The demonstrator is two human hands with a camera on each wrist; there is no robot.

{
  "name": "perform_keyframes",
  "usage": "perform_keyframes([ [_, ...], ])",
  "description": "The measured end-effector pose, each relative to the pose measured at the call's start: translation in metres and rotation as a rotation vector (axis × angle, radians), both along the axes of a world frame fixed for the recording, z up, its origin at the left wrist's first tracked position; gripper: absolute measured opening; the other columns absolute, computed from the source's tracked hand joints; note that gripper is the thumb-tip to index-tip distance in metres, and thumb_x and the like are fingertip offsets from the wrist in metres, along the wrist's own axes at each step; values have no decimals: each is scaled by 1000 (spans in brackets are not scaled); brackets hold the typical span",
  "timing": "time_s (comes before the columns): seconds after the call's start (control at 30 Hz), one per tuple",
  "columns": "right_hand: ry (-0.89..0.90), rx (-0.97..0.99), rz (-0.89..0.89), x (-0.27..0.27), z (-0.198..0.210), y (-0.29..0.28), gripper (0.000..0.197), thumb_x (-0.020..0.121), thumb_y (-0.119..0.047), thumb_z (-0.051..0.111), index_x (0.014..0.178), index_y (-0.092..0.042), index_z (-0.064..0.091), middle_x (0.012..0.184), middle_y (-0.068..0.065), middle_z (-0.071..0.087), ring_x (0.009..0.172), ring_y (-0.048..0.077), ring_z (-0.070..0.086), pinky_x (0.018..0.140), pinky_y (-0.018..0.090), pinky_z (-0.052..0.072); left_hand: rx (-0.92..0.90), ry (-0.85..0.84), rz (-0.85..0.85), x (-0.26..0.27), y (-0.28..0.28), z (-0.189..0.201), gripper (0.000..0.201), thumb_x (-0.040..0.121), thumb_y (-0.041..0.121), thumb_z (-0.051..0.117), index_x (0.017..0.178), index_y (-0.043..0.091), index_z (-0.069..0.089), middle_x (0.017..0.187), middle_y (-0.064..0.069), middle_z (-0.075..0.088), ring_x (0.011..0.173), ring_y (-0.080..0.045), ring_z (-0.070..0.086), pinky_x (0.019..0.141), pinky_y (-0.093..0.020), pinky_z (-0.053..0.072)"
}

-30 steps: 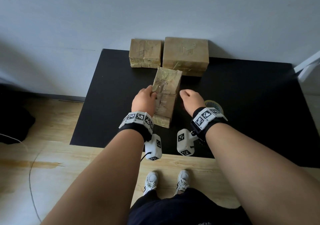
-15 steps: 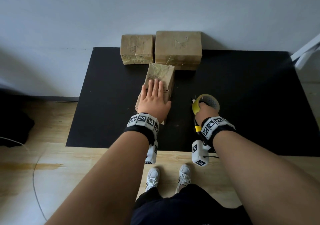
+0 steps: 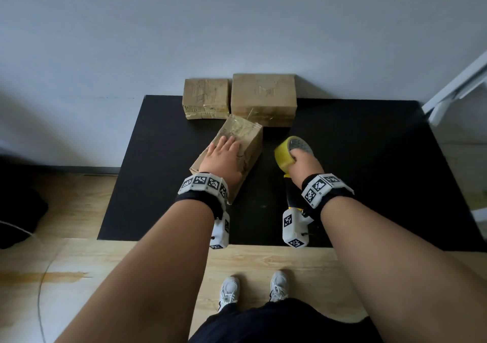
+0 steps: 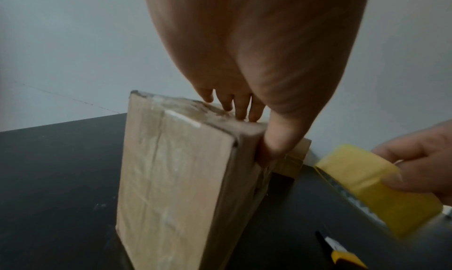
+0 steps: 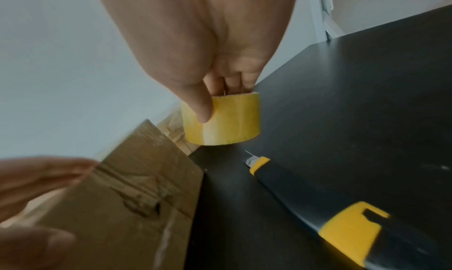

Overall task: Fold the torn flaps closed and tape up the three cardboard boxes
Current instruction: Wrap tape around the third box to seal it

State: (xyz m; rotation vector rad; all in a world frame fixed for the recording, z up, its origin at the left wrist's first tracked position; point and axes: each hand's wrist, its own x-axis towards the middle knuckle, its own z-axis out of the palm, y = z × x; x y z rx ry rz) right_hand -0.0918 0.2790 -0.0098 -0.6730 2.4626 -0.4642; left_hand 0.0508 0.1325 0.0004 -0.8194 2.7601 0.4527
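A long cardboard box [image 3: 245, 142] lies at an angle on the black mat [image 3: 369, 158]. My left hand [image 3: 224, 158] rests flat on its top, fingers straight, with the thumb down its right side [image 4: 274, 144]. To its right, my right hand [image 3: 303, 164] grips a yellow tape roll [image 3: 286, 152], lifted off the mat; the thumb presses the roll's outer face [image 5: 220, 121] and the fingers reach inside the core. Two more cardboard boxes, a small one [image 3: 207, 101] and a larger one [image 3: 263, 98], stand against the wall behind.
A yellow and black utility knife [image 5: 318, 206] lies on the mat under my right wrist, blade tip out, pointing toward the tape. A white frame [image 3: 458, 89] stands at the right edge. Wooden floor [image 3: 79, 263] and my shoes lie below the mat's near edge.
My left hand went from gripping the box's side to lying flat on top. My right hand left the box, took the tape roll and lifted it. The box turned slightly.
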Motion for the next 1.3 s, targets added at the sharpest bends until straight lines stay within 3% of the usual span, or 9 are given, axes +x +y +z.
perform_keyframes([
  [0.1,4,-130,0,0,16,-4,32,92,-8,48,120,-14,63,120,14,63,110,34,58,84,35,45,70,123,94,-5,-2,9,68,90,30,57,151,19,28,159,-1,24,147,-21,18,120,-39,16],
  [0.23,-46,-263,-31,-2,38,-10,39,92,-8,48,127,-19,61,124,10,62,114,29,58,96,36,46,176,302,237,-20,-4,32,50,94,22,52,142,21,44,143,-6,48,128,-24,47,103,-36,40],
  [0.43,-103,-405,-9,1,62,-17,43,92,-7,53,134,-16,58,130,9,61,119,27,56,101,37,45,219,467,221,-43,3,58,41,92,27,59,132,17,58,134,-1,59,120,-19,54,97,-30,42],
  [0.67,-152,-385,66,5,76,-19,49,92,-7,53,141,-12,51,135,9,57,125,26,53,102,35,44,199,627,359,-48,7,62,10,85,24,67,90,22,75,91,1,73,88,-18,66,79,-34,54],
  [0.8,-232,-377,133,7,84,-16,36,91,-16,60,127,-13,56,113,5,63,102,20,60,81,31,51,183,586,342,-48,8,67,11,89,24,62,88,19,71,84,1,68,81,-18,62,69,-31,50],
  [0.9,-269,-389,190,8,87,-13,25,89,-18,65,113,-18,57,95,-4,61,86,11,58,64,21,43,130,510,381,-47,4,69,11,91,28,57,85,22,64,78,3,63,75,-18,60,61,-28,45],
  [1.03,-252,-404,197,1,89,-11,13,88,-22,66,100,-19,61,89,-2,62,86,15,60,67,24,46,78,443,422,-46,3,70,13,92,31,55,85,24,63,79,3,65,74,-18,61,61,-28,44],
  [1.17,-190,-317,182,-12,82,-7,25,87,-39,67,93,-15,64,90,2,65,86,19,63,78,36,53,36,450,476,-49,5,74,14,94,31,56,87,21,64,84,3,66,77,-18,61,65,-28,46],
  [1.3,-148,-187,116,-26,71,2,48,81,-63,63,89,-16,64,84,1,64,78,19,62,61,30,46,31,464,497,-52,6,77,16,94,30,57,87,19,66,85,1,68,78,-18,63,67,-31,52],
])
